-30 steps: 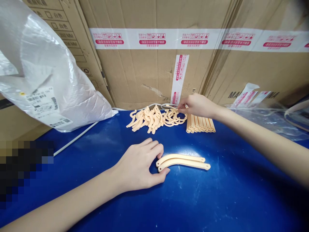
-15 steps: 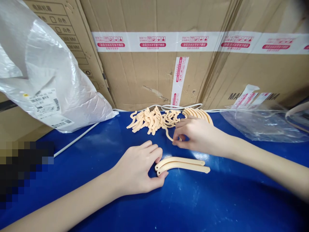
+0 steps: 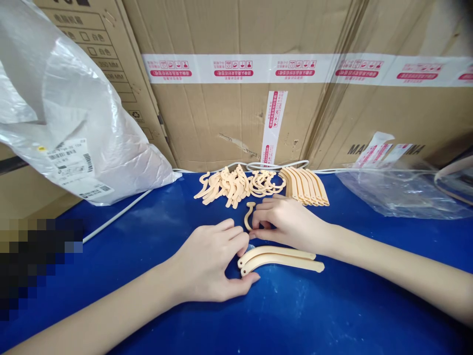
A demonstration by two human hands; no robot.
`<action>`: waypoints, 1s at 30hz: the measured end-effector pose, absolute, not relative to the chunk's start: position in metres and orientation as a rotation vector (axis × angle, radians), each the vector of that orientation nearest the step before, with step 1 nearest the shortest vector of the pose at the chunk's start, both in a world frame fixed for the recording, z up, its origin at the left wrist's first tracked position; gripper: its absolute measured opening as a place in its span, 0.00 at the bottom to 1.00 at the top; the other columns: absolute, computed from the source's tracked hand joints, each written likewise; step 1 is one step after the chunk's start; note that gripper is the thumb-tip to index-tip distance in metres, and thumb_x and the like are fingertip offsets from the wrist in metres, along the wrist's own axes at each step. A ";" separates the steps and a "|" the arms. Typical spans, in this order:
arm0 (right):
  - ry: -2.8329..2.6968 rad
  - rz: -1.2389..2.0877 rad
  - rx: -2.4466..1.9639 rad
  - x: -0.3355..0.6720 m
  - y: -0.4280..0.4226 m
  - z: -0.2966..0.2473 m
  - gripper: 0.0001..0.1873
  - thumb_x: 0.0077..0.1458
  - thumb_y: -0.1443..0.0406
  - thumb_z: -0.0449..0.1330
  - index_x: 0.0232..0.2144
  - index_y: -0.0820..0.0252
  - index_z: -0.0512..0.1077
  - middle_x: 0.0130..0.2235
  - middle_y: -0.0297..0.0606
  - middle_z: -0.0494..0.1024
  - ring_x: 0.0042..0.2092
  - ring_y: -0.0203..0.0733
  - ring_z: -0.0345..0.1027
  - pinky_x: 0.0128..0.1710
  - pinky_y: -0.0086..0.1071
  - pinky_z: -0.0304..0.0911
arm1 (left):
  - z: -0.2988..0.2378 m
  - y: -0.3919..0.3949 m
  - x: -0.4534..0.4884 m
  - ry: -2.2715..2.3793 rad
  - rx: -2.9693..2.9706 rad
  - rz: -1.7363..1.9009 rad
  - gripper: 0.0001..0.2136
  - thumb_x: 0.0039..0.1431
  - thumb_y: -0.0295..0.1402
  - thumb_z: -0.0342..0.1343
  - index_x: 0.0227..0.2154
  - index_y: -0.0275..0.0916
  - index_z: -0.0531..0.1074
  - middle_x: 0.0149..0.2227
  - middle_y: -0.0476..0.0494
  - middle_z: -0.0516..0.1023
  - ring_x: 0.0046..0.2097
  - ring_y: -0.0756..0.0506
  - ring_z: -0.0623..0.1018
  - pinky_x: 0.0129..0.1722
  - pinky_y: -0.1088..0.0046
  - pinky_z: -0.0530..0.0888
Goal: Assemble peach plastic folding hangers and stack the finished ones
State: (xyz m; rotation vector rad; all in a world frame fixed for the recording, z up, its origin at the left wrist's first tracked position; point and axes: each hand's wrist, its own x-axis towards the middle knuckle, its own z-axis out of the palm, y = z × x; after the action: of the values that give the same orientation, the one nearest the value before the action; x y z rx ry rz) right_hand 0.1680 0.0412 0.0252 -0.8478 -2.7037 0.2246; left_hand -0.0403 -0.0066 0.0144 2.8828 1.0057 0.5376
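Two long cream curved strips (image 3: 284, 260) lie side by side on the blue table, each with a small hole at its left end. My left hand (image 3: 212, 264) is closed around those left ends, fingers at the far side and thumb at the near side. Just beyond the strips, my right hand (image 3: 284, 219) pinches a small cream S-shaped hook piece (image 3: 248, 217) between thumb and fingers. The hook's wider flat end points away from me; its lower end is partly covered by the fingertips.
A pile of cream curved pieces (image 3: 225, 185), ring-like curved pieces (image 3: 266, 183) and a row of long strips (image 3: 305, 186) sit at the table's back. A white plastic bag (image 3: 88, 123) stands left; clear plastic (image 3: 399, 192) lies right. Cardboard boxes (image 3: 221, 118) form the back wall, with a white cable (image 3: 118, 214) below.
My right hand has come toward me and left, carrying the hook piece away from the piles to just beyond the two strips. My left hand has barely moved.
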 end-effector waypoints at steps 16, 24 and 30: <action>-2.672 0.348 -0.738 0.164 0.038 0.022 0.10 0.57 0.59 0.62 0.29 0.60 0.73 0.25 0.29 0.70 0.30 0.33 0.61 0.33 0.29 0.54 | 0.015 0.007 -0.047 1.394 2.426 0.766 0.20 0.66 0.42 0.43 0.20 0.38 0.60 0.20 0.54 0.62 0.23 0.52 0.63 0.25 0.75 0.57; -2.658 0.440 -0.693 0.164 0.035 0.022 0.08 0.56 0.61 0.63 0.28 0.60 0.73 0.25 0.28 0.70 0.30 0.32 0.60 0.33 0.28 0.54 | 0.014 0.007 -0.044 1.490 2.406 0.729 0.19 0.65 0.41 0.44 0.20 0.38 0.57 0.20 0.54 0.62 0.24 0.52 0.63 0.26 0.75 0.57; -2.680 0.340 -0.730 0.166 0.037 0.033 0.11 0.60 0.60 0.58 0.30 0.60 0.74 0.28 0.31 0.74 0.32 0.34 0.64 0.34 0.30 0.55 | 0.014 0.007 -0.043 1.510 2.428 0.729 0.18 0.64 0.39 0.44 0.19 0.38 0.58 0.20 0.54 0.61 0.23 0.52 0.62 0.26 0.75 0.56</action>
State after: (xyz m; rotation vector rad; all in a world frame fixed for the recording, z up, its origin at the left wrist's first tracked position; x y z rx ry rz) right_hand 0.1662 0.0372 0.0328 -0.7299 -2.6797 0.3400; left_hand -0.0432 0.0068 0.0144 2.4283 1.5104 0.7291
